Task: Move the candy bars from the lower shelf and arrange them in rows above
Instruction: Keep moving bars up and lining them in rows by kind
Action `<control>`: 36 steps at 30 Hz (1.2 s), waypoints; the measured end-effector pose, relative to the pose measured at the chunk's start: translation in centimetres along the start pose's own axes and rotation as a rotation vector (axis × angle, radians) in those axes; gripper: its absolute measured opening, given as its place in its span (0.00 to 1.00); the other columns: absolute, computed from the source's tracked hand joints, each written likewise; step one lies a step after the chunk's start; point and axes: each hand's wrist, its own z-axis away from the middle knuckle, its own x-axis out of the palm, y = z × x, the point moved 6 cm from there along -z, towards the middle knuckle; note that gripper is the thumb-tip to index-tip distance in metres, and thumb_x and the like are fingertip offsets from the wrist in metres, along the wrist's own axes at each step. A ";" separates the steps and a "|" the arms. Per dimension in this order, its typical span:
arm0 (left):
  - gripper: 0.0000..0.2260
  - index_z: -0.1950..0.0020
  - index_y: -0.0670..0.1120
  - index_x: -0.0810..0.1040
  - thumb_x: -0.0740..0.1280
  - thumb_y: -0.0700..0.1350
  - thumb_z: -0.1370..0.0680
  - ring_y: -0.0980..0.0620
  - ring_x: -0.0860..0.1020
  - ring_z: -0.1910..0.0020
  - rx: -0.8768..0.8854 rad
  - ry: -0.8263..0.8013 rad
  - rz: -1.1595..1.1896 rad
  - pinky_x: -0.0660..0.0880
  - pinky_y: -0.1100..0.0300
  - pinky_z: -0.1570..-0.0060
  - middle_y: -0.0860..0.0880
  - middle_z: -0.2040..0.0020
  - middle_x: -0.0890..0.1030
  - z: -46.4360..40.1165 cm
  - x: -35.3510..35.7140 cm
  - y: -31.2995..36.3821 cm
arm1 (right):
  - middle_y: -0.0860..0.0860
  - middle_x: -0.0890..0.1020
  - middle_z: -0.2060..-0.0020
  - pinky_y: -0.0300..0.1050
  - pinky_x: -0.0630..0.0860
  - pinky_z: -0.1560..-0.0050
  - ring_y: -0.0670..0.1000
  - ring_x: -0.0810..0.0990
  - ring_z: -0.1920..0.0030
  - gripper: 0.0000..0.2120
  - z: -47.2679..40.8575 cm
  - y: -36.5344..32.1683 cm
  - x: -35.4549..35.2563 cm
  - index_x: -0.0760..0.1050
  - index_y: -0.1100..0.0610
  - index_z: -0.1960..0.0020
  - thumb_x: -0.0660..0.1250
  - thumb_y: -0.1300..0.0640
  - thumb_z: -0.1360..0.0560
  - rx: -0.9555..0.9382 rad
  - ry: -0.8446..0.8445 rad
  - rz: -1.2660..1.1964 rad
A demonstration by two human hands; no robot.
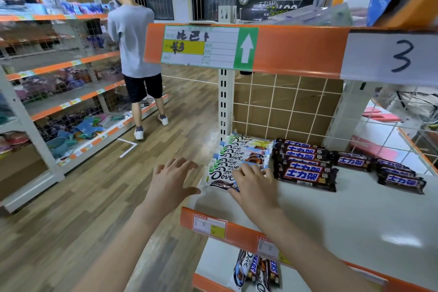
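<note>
A row of white Dove bars [239,156] lies at the left end of the middle shelf [343,216]. Beside it are a row of dark Snickers bars [305,163] and a shorter row [398,175] further right. My right hand [254,187] rests with spread fingers on the nearest Dove bar [219,179]. My left hand [171,179] hovers open just off the shelf's left edge, holding nothing. On the lower shelf, a few loose Dove and Snickers bars [256,270] lie in a pile under the orange rail.
The upper shelf's orange rail [284,52] with a price tag and a "3" label hangs close overhead. A wire-grid back panel [284,106] closes the shelf. A person [137,54] stands in the aisle at the shelving [59,102] on the left.
</note>
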 end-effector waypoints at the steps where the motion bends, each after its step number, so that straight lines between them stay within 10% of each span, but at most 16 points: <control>1: 0.27 0.33 0.57 0.67 0.68 0.62 0.30 0.54 0.65 0.34 0.000 -0.002 -0.002 0.61 0.55 0.40 0.57 0.35 0.70 0.0 0.0 0.1 | 0.48 0.80 0.64 0.49 0.76 0.62 0.52 0.80 0.63 0.21 0.1 0.0 0.0 0.80 0.52 0.62 0.82 0.43 0.48 -0.003 -0.001 0.002; 22: 0.25 0.35 0.57 0.70 0.70 0.59 0.30 0.52 0.66 0.33 0.197 -0.018 0.089 0.61 0.52 0.40 0.55 0.35 0.71 -1.1 -0.5 13.0 | 0.49 0.80 0.55 0.53 0.74 0.54 0.53 0.79 0.55 0.22 6.0 10.4 -7.3 0.80 0.51 0.50 0.77 0.41 0.39 0.216 -0.182 0.105; 27: 0.26 0.32 0.55 0.67 0.69 0.57 0.28 0.51 0.62 0.31 0.285 -0.044 0.085 0.60 0.50 0.36 0.54 0.33 0.68 -0.7 -0.4 18.2 | 0.49 0.79 0.66 0.49 0.75 0.66 0.52 0.79 0.66 0.25 8.9 13.9 -9.8 0.80 0.52 0.61 0.81 0.40 0.52 0.308 -0.159 0.200; 36: 0.26 0.32 0.55 0.68 0.65 0.63 0.28 0.52 0.65 0.33 0.445 -0.037 0.179 0.59 0.49 0.35 0.54 0.35 0.70 1.8 -0.3 27.4 | 0.51 0.80 0.53 0.50 0.74 0.57 0.53 0.80 0.56 0.25 15.4 19.5 -15.0 0.79 0.52 0.45 0.76 0.41 0.37 0.404 -0.148 0.268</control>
